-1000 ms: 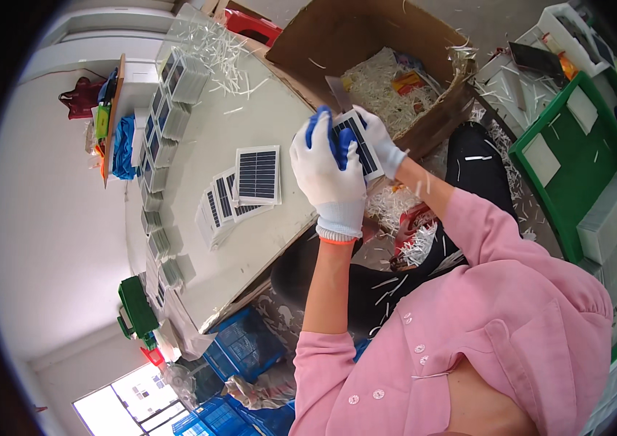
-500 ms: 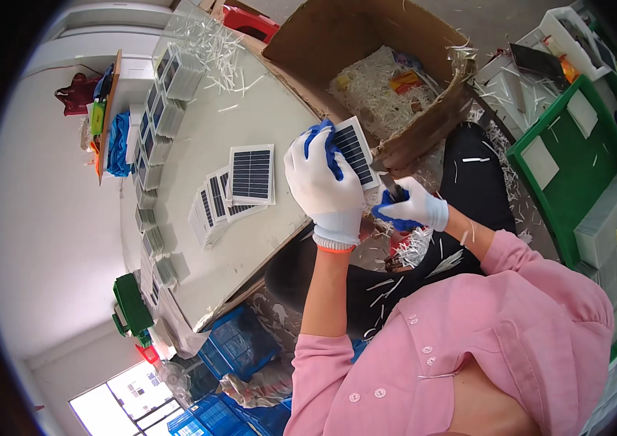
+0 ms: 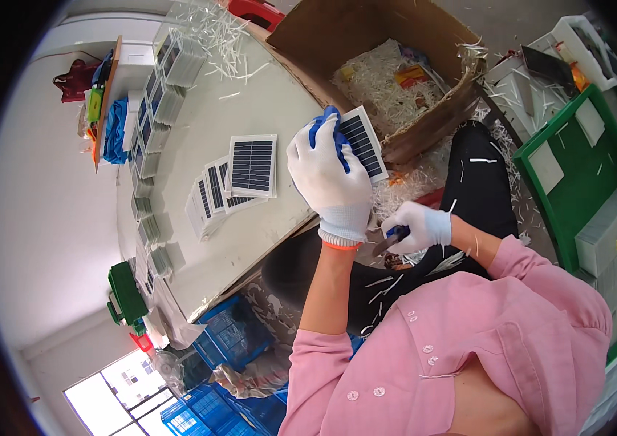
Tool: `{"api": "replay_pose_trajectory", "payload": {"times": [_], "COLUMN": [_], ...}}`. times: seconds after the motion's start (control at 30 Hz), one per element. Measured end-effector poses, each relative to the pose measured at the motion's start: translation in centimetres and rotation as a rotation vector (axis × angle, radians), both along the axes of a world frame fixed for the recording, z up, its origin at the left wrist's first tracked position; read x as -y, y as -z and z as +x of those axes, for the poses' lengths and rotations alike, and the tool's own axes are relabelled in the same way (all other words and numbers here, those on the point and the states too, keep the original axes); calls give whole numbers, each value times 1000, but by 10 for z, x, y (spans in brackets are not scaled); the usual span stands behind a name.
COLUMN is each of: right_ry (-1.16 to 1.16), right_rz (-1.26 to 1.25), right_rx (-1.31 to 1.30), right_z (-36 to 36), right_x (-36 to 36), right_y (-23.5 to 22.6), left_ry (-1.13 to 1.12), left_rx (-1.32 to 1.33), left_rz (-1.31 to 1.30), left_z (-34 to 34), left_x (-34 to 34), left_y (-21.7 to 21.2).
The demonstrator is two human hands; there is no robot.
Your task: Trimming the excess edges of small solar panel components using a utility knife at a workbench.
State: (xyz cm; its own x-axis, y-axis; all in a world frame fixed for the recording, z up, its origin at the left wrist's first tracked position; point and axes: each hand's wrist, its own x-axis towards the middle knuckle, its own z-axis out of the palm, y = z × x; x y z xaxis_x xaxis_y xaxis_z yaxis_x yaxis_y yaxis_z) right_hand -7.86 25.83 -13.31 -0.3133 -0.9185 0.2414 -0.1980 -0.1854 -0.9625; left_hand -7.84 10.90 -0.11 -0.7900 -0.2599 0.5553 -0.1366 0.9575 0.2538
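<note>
Panel (image 3: 364,147) in left-hand fingers (image 3: 339,139)

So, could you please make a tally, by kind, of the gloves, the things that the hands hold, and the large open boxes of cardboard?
Gloves: 2
Panel in the left hand: 1
Bladed tool in the right hand: 1
Large open cardboard box: 1
Total: 5
</note>
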Motion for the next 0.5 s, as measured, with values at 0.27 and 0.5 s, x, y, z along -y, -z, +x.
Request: {"api": "replay_pose_trajectory", "payload": {"times": [0.27, 0.5], "right_ry": [923, 920], "right_rz": [-279, -106], "right_rx": [9, -17], "right_z": [-15, -78], "right_x": [43, 126], "right_y": [-13, 0], "left_ry": [-45, 84], "left_rx": [49, 124], "left_rz": [-24, -26], "left_z": [1, -1], "left_x": [-3, -1], "left_y": [2, -5]}}
